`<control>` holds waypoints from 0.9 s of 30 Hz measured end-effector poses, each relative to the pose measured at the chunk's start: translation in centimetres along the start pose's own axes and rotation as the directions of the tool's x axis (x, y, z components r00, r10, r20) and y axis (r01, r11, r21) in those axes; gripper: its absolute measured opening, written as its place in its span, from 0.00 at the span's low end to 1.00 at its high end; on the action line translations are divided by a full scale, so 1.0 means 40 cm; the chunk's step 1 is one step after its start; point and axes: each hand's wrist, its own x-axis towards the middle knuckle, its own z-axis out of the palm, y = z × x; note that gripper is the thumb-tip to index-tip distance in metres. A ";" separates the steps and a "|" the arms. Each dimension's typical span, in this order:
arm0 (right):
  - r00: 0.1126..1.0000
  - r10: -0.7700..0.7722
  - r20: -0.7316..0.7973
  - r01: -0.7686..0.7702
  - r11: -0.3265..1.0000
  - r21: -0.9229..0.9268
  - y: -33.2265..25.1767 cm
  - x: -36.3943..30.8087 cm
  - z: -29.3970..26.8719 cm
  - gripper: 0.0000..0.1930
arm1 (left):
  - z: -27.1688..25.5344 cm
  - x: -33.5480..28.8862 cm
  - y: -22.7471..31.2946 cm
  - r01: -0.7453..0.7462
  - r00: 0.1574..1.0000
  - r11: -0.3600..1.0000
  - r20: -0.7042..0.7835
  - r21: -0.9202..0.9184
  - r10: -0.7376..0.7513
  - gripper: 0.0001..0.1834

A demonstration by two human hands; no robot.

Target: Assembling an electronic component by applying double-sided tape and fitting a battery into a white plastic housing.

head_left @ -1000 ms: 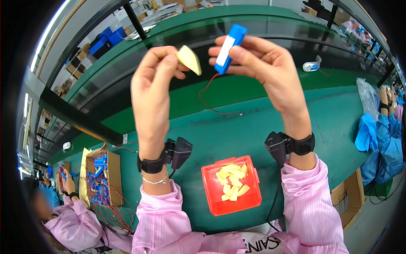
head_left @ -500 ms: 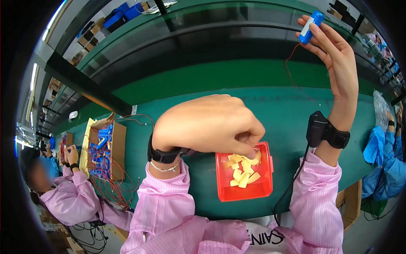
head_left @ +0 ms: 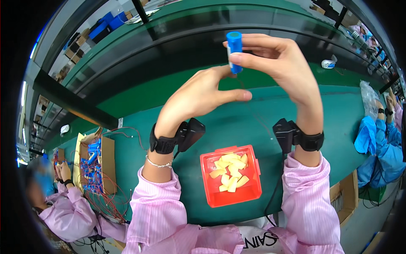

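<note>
Raised above the far side of the bench, a blue cylindrical battery [head_left: 235, 42] stands nearly upright, with a white label strip on its side and thin wires trailing down. My right hand [head_left: 279, 61] pinches it between thumb and fingers. Just below and left of it, my left hand [head_left: 201, 91] is open, thumb spread from the fingers. Its index fingertip reaches the battery's lower end; whether it touches is hard to tell. Nearer to me, a red plastic tray [head_left: 232, 200] holds several pale yellow tape-like pieces [head_left: 231, 167].
On the left, a cardboard box [head_left: 109, 165] holds several blue batteries with tangled red wires [head_left: 105, 207]. A co-worker in a pink sleeve [head_left: 69, 211] sits beyond it. Blue-sleeved arms [head_left: 382, 148] and a plastic bag [head_left: 369, 95] are at right. A dark shelf edge [head_left: 177, 40] runs behind.
My left hand has left the yellow pieces in the tray and risen to the battery, its fingers now apart. My right hand has brought the battery leftward and turned it more upright.
</note>
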 end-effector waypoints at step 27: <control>0.914 0.159 -0.372 -0.334 0.816 -0.472 0.430 0.045 -0.120 0.16 | 0.089 0.140 -0.303 0.124 0.861 0.989 -0.505 0.081 -0.066 0.15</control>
